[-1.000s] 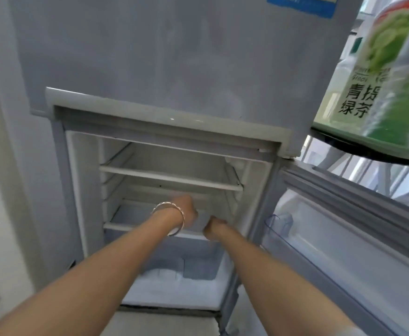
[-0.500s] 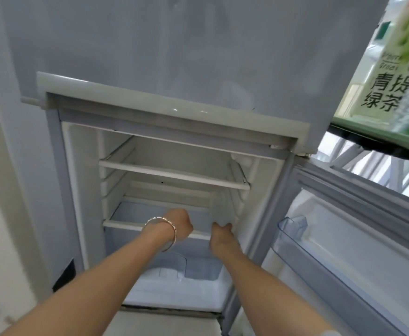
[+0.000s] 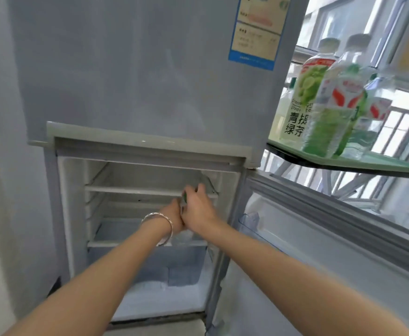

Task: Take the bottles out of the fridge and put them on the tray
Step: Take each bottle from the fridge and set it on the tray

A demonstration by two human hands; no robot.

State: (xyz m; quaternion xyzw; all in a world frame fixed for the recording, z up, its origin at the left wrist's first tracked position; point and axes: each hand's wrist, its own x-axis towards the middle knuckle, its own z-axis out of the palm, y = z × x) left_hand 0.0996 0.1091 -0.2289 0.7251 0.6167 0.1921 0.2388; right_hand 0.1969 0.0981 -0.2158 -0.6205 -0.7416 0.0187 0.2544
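Observation:
Both my hands reach into the open lower compartment of the grey fridge (image 3: 147, 146). My right hand (image 3: 198, 209) and my left hand (image 3: 174, 218), which wears a silver bracelet, are pressed together around a clear bottle (image 3: 183, 236). Only a green bit near its top and a pale part below my hands show. To the upper right a green tray (image 3: 378, 163) carries a green tea bottle (image 3: 303, 100), a bottle with a red and white label (image 3: 337, 105) and another clear bottle (image 3: 378, 105).
The fridge's lower door (image 3: 320, 238) stands open to the right with a clear door bin (image 3: 249, 220). White shelves (image 3: 133, 190) cross the compartment, and frost lies on its floor (image 3: 164, 297). A window with bars is behind the tray. A pale wall runs along the left.
My hands rose from the lower shelf's front edge and closed together on a bottle near the upper shelf. The view tilted, so the tray's bottles show more fully.

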